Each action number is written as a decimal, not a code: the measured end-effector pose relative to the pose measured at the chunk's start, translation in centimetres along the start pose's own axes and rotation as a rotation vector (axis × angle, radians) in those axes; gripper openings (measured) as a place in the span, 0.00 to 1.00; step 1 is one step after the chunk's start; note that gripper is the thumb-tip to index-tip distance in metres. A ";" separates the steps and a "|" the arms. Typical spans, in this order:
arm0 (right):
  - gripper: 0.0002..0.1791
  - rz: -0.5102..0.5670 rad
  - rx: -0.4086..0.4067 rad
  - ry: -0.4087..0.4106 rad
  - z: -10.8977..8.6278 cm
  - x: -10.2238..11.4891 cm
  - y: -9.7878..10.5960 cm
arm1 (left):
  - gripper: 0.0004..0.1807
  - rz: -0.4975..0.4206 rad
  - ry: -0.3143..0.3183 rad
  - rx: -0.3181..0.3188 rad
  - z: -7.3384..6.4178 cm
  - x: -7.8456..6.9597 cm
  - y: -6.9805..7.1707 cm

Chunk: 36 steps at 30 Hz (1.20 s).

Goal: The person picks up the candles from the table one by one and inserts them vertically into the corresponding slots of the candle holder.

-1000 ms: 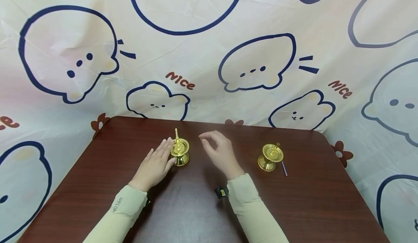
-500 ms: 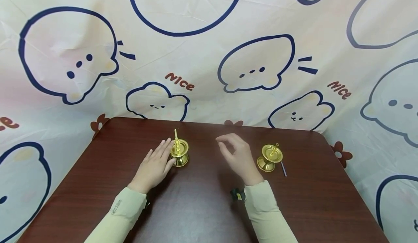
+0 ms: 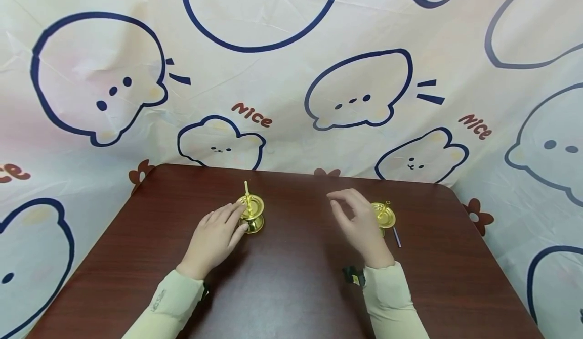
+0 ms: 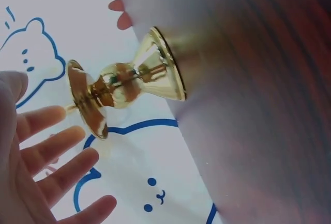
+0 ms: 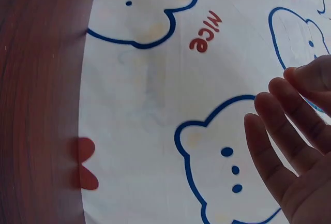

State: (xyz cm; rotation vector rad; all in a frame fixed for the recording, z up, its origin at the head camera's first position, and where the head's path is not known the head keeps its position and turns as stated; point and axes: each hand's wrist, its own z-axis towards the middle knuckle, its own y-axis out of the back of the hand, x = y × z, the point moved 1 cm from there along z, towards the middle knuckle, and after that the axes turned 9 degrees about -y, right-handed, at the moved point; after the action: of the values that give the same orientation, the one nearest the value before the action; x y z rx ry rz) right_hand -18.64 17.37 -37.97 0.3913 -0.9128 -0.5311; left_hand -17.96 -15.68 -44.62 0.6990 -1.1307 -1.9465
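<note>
A pale sheet [image 3: 282,81] printed with blue cartoon outlines hangs behind a dark brown desk [image 3: 282,288]. Two light green sleeves [image 3: 393,293] enter from the near side, where I stand looking on. The left hand [image 3: 211,240] reaches forward with its fingers extended and spread, gripping nothing, close against the first gold stand; whether they touch it I cannot tell. The right hand [image 3: 360,225] hangs well apart from it, fingers gently bent, thumb and index separated, holding nothing. The first gold stand [image 3: 256,207] is upright on the left part of the desk, its long axis vertical, flared foot down and shallow dish upward. The second gold stand [image 3: 386,218], partly hidden behind the right hand, turns its dish upward likewise. From the first dish a thin yellow stick [image 3: 246,188] points straight up. A slender grey-blue rod [image 3: 397,238] lies beside the second stand, its axis running roughly near to far.
</note>
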 end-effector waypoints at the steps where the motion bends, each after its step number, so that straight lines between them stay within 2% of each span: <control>1: 0.11 -0.006 -0.005 -0.006 -0.1 -0.1 0.3 | 0.26 0.007 -0.008 -0.022 0.0 -0.1 0.1; 5: 0.11 -0.023 -0.041 -0.006 -0.4 -0.5 1.2 | 0.21 0.019 -0.045 -0.090 0.1 -0.7 0.3; 11: 0.11 -0.073 -0.115 0.028 -0.4 -0.9 2.4 | 0.18 0.059 -0.156 -0.147 0.8 -2.3 0.6; 18: 0.12 -0.056 -0.163 0.019 -0.7 -1.1 3.8 | 0.23 0.033 -0.256 -0.145 2.8 -4.8 0.2; 24: 0.13 -0.070 -0.207 0.020 -1.1 -1.4 4.8 | 0.19 -0.005 -0.300 -0.146 4.4 -6.8 -0.2; 28: 0.11 -0.096 -0.233 -0.022 -1.6 -1.9 5.7 | 0.18 -0.024 -0.312 -0.147 5.4 -7.8 -0.3; 31: 0.10 -0.110 -0.252 -0.056 -2.0 -2.4 6.5 | 0.17 -0.012 -0.320 -0.152 6.1 -8.5 -0.5; 36: 0.10 -0.133 -0.320 -0.069 -2.2 -3.3 7.2 | 0.19 0.035 -0.332 -0.178 7.1 -9.7 -1.1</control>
State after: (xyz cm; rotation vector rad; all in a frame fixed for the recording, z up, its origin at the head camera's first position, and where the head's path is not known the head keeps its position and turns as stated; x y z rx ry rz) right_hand -16.51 25.31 -37.44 0.1443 -0.8543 -0.8040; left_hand -18.30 -4.04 -41.64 0.2647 -1.1338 -2.1534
